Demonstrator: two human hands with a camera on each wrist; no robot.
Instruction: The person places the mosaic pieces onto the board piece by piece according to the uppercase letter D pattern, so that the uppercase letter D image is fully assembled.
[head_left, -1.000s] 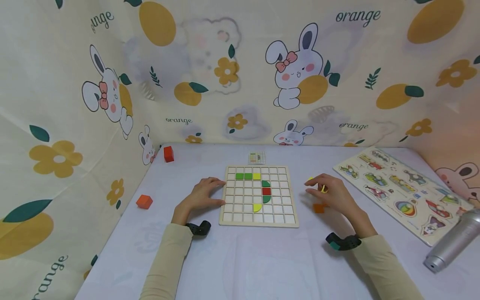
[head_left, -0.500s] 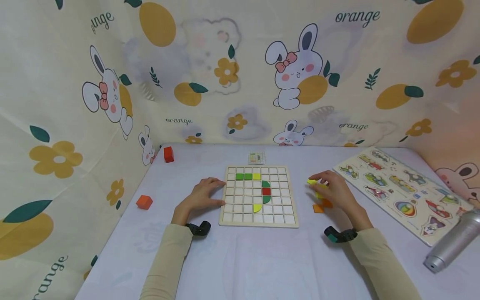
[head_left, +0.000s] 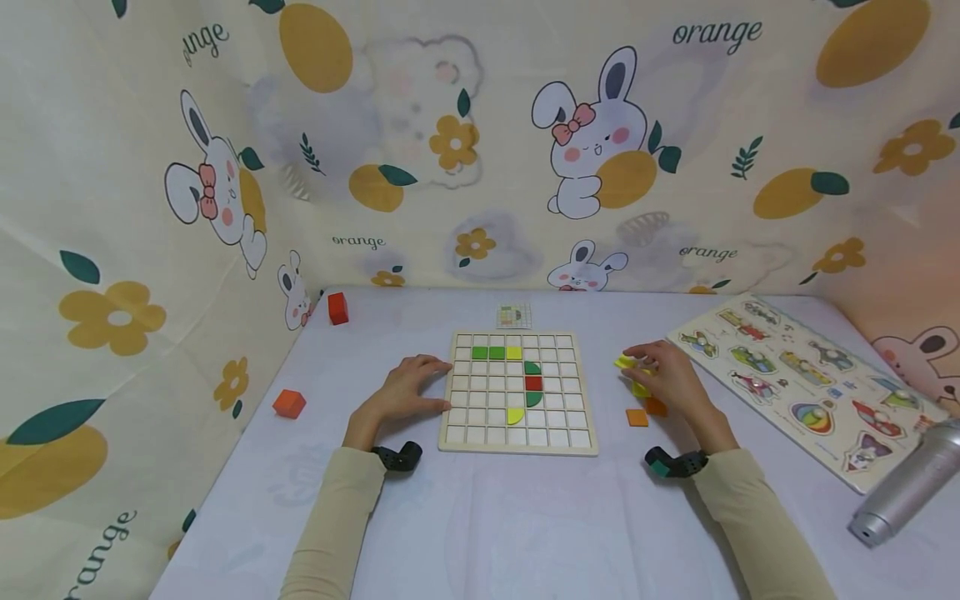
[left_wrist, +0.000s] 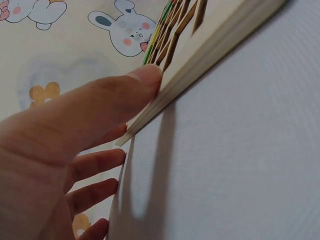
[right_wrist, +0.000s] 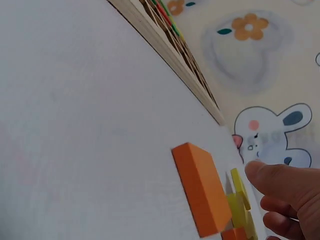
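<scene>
A wooden grid board (head_left: 517,446) lies on the table, with green, yellow and red flat pieces in some squares. My left hand (head_left: 408,390) touches the board's left edge, thumb and forefinger spread along it. In the left wrist view, the thumb (left_wrist: 145,75) rests against the wooden rim. To the right of the board, my right hand (head_left: 663,379) hovers over yellow pieces (head_left: 624,362), fingers loosely bent. In the right wrist view its thumb (right_wrist: 257,172) appears just apart from a yellow piece (right_wrist: 240,189); the other fingertips are partly hidden.
Orange pieces (head_left: 637,417) lie below the right hand. Two red-orange blocks (head_left: 289,404) stand at the left. A small pattern card (head_left: 513,316) lies behind the board. A picture puzzle board (head_left: 802,383) and a silver cylinder (head_left: 903,483) occupy the right side.
My right hand has shifted slightly right and back, uncovering more of the yellow and orange pieces. The left hand has stayed at the board's edge.
</scene>
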